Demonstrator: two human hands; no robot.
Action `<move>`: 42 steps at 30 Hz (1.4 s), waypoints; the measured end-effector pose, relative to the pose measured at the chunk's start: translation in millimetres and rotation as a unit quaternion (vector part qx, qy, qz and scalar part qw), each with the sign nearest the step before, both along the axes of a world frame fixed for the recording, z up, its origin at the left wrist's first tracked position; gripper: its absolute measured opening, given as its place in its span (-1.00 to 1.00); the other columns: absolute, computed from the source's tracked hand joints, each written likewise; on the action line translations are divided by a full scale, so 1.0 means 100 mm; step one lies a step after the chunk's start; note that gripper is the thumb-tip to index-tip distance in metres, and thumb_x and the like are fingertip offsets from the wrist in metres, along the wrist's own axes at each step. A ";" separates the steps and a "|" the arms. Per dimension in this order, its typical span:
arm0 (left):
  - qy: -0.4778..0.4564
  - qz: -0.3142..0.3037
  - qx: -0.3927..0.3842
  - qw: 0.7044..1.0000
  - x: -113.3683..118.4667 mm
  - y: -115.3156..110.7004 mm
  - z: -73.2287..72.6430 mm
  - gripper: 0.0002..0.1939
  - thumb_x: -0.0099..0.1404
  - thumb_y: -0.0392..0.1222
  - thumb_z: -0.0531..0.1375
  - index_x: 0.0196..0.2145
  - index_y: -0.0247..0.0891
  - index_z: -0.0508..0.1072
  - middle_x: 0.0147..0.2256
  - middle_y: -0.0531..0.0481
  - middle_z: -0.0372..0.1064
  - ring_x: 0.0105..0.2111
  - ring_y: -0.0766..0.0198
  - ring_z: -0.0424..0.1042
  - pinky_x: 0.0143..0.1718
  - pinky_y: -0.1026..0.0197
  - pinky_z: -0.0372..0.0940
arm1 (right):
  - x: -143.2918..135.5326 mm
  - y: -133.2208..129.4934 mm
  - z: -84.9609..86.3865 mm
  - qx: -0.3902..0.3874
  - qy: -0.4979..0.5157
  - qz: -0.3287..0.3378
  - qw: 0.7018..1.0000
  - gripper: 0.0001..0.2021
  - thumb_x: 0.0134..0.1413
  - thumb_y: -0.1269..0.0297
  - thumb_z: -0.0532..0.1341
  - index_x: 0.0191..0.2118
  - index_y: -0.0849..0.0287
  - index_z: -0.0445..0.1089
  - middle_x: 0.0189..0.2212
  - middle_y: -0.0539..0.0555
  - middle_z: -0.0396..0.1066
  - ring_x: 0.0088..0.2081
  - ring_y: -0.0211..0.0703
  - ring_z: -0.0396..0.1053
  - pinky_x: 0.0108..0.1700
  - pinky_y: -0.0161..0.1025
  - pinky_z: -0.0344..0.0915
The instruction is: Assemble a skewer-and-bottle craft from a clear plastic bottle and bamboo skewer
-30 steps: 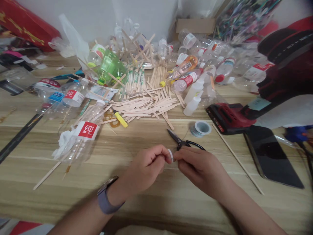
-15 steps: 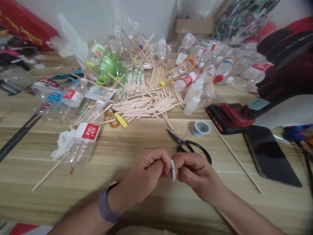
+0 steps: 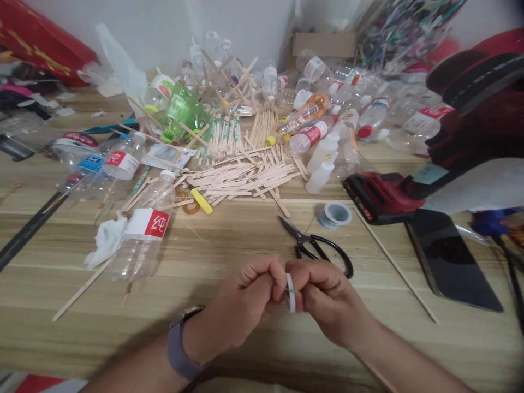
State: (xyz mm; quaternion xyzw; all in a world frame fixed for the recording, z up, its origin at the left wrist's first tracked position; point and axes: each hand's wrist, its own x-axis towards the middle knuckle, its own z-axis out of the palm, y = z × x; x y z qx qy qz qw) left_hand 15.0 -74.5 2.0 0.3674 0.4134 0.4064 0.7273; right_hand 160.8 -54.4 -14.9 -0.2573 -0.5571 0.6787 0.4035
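Observation:
Low in the middle of the view, a small white disc [image 3: 290,293] is seen edge-on between my two hands, with a thin wire or thread at its centre. My left hand [image 3: 256,292], below a wristwatch with a purple strap, is closed in a pinch at the disc's left side. My right hand [image 3: 323,289] pinches at its right side, fingers closed round the wire and the disc's edge. Black-handled scissors [image 3: 305,238] lie just beyond my hands, with a spool of wire [image 3: 334,215] behind them.
Wooden sticks [image 3: 241,177] lie piled mid-table, near a yellow-handled tool [image 3: 201,200]. A labelled plastic bottle [image 3: 143,240] lies at left; more bottles crowd the back. At right are a red and black power tool [image 3: 385,194], a phone [image 3: 454,259] and a thin stick [image 3: 395,265].
Both hands and the white disc have shifted slightly down, and the disc is tilted a little differently. The labelled bottle at left has turned slightly.

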 end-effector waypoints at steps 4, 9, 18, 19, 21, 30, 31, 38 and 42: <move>-0.012 -0.001 0.000 1.000 0.00 -0.01 -0.03 -0.79 0.11 -0.24 0.05 -0.63 -0.22 0.14 -0.67 0.17 0.02 -0.67 0.46 -0.06 -0.66 0.34 -0.15 | -0.01 -0.01 -0.02 -0.009 0.010 -0.008 1.000 -0.74 -0.08 0.58 0.06 -0.57 0.16 0.39 -0.64 -0.06 0.32 -0.56 -0.32 0.23 -0.47 -0.36 0.19; -0.006 0.001 0.000 1.000 0.00 0.00 -0.01 -0.78 0.10 -0.24 0.05 -0.65 -0.22 0.12 -0.68 0.17 0.00 -0.67 0.46 -0.06 -0.66 0.34 -0.15 | -0.02 -0.03 -0.04 -0.033 0.018 -0.011 0.999 -0.76 -0.08 0.56 0.08 -0.56 0.16 0.42 -0.63 -0.05 0.34 -0.54 -0.30 0.26 -0.46 -0.35 0.21; -0.027 -0.004 -0.021 0.999 0.00 0.01 -0.03 -0.78 0.09 -0.21 0.09 -0.64 -0.22 0.13 -0.70 0.18 0.01 -0.69 0.48 -0.11 -0.67 0.33 -0.19 | -0.04 -0.03 -0.04 -0.079 0.022 -0.016 0.996 -0.80 -0.12 0.51 0.11 -0.59 0.15 0.41 -0.64 -0.03 0.35 -0.55 -0.28 0.28 -0.46 -0.32 0.23; -0.032 -0.004 -0.018 0.999 0.00 0.01 -0.03 -0.78 0.09 -0.22 0.08 -0.64 -0.22 0.13 -0.70 0.19 0.00 -0.69 0.48 -0.11 -0.67 0.33 -0.19 | -0.04 -0.02 -0.03 -0.079 0.022 -0.018 0.996 -0.80 -0.12 0.51 0.11 -0.59 0.15 0.41 -0.64 -0.04 0.34 -0.55 -0.29 0.27 -0.46 -0.33 0.23; -0.037 -0.003 -0.013 0.999 0.01 0.01 -0.03 -0.78 0.10 -0.23 0.08 -0.64 -0.23 0.13 -0.70 0.20 -0.03 -0.70 0.49 -0.12 -0.67 0.34 -0.18 | -0.04 -0.02 -0.03 -0.074 0.023 -0.020 0.997 -0.79 -0.13 0.52 0.10 -0.60 0.15 0.40 -0.65 -0.06 0.33 -0.55 -0.29 0.27 -0.46 -0.33 0.22; -0.036 -0.014 -0.023 0.999 -0.01 0.01 -0.05 -0.78 0.13 -0.22 0.07 -0.62 -0.22 0.13 -0.69 0.19 -0.02 -0.69 0.48 -0.11 -0.68 0.34 -0.21 | -0.04 -0.03 -0.07 -0.094 0.033 -0.008 0.995 -0.79 -0.05 0.51 0.12 -0.60 0.15 0.38 -0.62 -0.03 0.35 -0.51 -0.26 0.28 -0.41 -0.30 0.22; -0.040 -0.016 -0.021 0.999 -0.01 0.01 -0.05 -0.78 0.14 -0.23 0.07 -0.62 -0.22 0.13 -0.69 0.19 -0.01 -0.69 0.48 -0.12 -0.68 0.34 -0.21 | -0.04 -0.03 -0.07 -0.097 0.034 -0.007 0.995 -0.79 -0.06 0.51 0.12 -0.60 0.15 0.37 -0.62 -0.03 0.34 -0.52 -0.26 0.28 -0.41 -0.30 0.22; -0.034 -0.023 -0.011 0.999 -0.01 0.02 -0.04 -0.77 0.12 -0.22 0.08 -0.63 -0.22 0.12 -0.68 0.19 0.00 -0.69 0.48 -0.11 -0.68 0.35 -0.19 | -0.04 -0.03 -0.07 -0.108 0.043 -0.004 0.993 -0.79 -0.07 0.51 0.12 -0.61 0.15 0.36 -0.64 -0.05 0.34 -0.53 -0.27 0.28 -0.40 -0.30 0.22; -0.025 -0.012 -0.017 0.999 -0.01 0.01 -0.05 -0.78 0.11 -0.19 0.08 -0.63 -0.22 0.14 -0.69 0.20 -0.01 -0.70 0.48 -0.12 -0.69 0.35 -0.19 | -0.03 -0.03 -0.08 -0.117 0.046 0.002 0.992 -0.79 -0.06 0.51 0.12 -0.60 0.15 0.37 -0.62 -0.02 0.36 -0.50 -0.25 0.29 -0.39 -0.30 0.21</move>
